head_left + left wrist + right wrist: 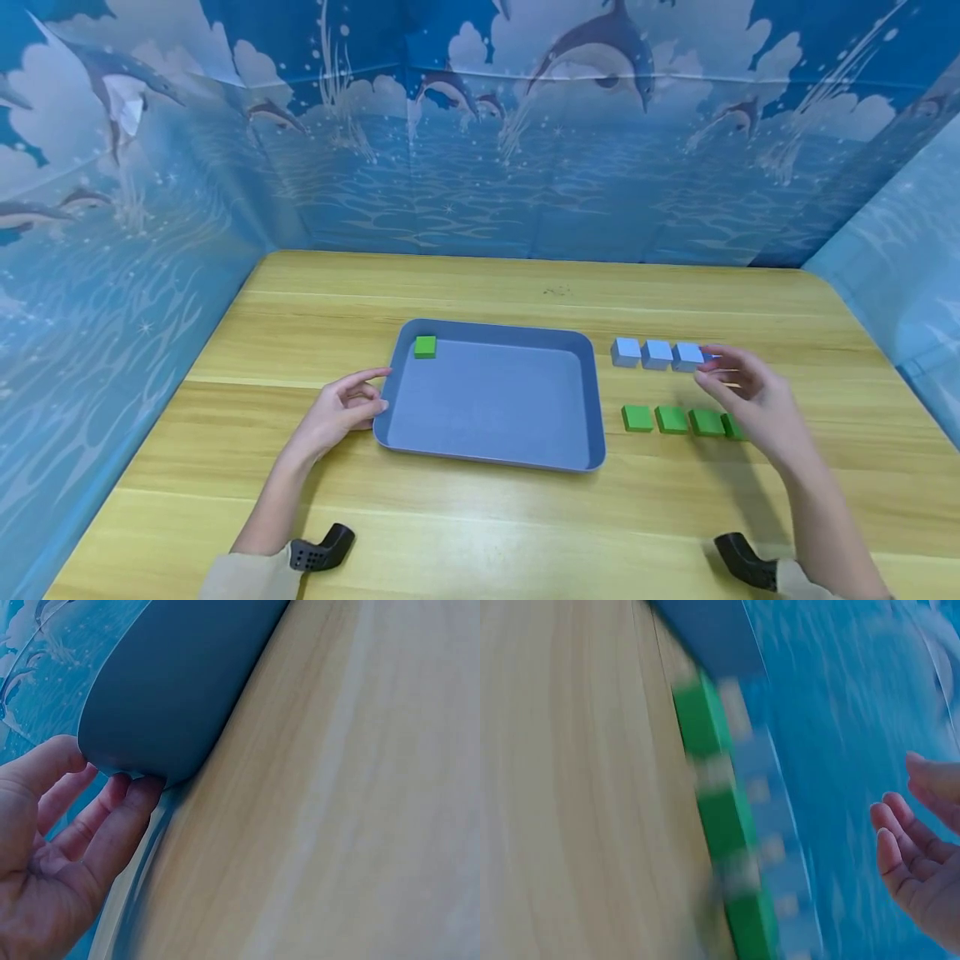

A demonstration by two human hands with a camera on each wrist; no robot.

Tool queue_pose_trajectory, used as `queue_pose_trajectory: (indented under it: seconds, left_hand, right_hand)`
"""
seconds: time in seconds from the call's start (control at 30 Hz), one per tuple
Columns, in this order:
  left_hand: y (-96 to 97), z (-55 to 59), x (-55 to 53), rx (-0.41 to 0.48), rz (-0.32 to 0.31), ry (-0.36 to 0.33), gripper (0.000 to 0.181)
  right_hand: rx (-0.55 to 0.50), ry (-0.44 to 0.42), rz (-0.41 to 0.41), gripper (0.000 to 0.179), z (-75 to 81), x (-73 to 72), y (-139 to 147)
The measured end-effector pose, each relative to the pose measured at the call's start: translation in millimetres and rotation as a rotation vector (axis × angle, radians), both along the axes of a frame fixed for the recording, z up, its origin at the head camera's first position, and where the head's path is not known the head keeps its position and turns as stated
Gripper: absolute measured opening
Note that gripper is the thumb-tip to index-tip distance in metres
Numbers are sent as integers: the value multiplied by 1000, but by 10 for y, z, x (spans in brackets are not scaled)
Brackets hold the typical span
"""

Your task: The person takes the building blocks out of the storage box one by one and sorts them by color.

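Observation:
My left hand (pixel 341 417) touches the left end of a blue-grey tray (pixel 487 454), with thumb and fingertips against its outer wall. In the left wrist view, the fingertips meet the tray wall (pixel 165 690) from outside. A single green block (pixel 425 347) lies in the tray's far left corner. My right hand (pixel 750 396) hovers by the right end of a row of light blue blocks (pixel 657 355), hiding part of the last one. Nothing shows between its parted thumb and fingers in the right wrist view. Nearer to me lies a row of green blocks (pixel 672 420), the rightmost partly covered by the hand.
The wooden table (pixel 465 533) carries the tray and both block rows. A blue curtain (pixel 465 183) printed with dolphins stands behind the table and along its sides. Each wrist wears a black camera mount, one by the left sleeve (pixel 251 577).

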State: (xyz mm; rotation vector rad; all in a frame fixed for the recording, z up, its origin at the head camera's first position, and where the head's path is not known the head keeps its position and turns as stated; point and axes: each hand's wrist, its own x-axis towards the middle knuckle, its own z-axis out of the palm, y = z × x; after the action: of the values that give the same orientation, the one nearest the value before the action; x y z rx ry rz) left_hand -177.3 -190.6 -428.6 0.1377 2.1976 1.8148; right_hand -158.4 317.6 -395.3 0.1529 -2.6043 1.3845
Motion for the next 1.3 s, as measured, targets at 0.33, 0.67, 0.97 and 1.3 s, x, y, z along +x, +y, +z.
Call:
queue_pose_trajectory:
  seconds: [0.33,0.67,0.97,1.3]
  left_hand:
    - [3,-14,-1,16,-2,-3,52]
    - [8,-13,4,11,5,-2,52]
    - [-1,-14,8,24,4,-5,52]
    - [0,-14,3,23,10,-13,53]
  right_hand:
    - [-150,-24,141,37,240,-196,-1075]
    - [-170,-82,183,34,249,-347,-1735]
    - [-195,-105,190,33,135,-518,-2257]
    - [-131,-154,213,36,27,-627,-2710]
